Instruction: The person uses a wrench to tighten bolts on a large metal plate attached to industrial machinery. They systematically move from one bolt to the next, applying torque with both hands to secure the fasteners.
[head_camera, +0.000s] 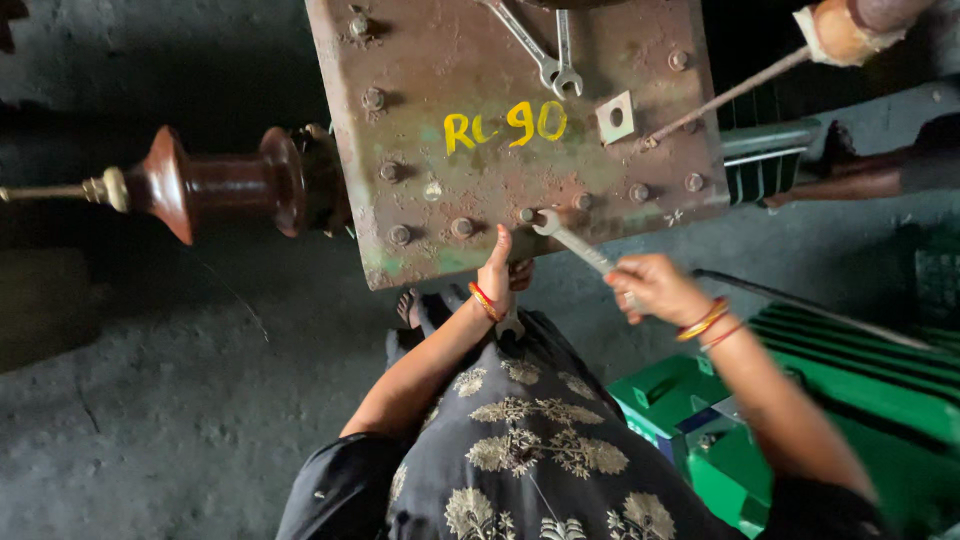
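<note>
— Starting from the left, what's around you?

— Far left, the brown ceramic insulator (215, 188) sticks out sideways from the rusty cover plate (500, 170); below it is bare grey floor (150, 420), the widest open room I have. I stand at the plate's near edge, my foot (408, 308) just beneath it.

— And the bolts?

— Along the near edge the row of bolt heads (461, 227) sits in place, as do those up the left side. I judge most of the bolt work on this edge is yet to be done, though I cannot tell which are loose.

— Your hands?

— My left hand (497, 270) grips the plate's lower edge, thumb up against the face, fingers curled underneath. A second tool seems to hang under that wrist; I cannot tell whether I hold it. My right hand (655, 288) is closed around the handle of a spanner (575, 242), whose head sits on a bolt at the near edge.

— Room to swing?

— Tighter on the right: green metal parts (800, 420) crowd my elbow, and a thin rod (725, 97) crosses above. Two spare spanners (548, 50) lie on top of the plate, well apart from my hands.
</note>
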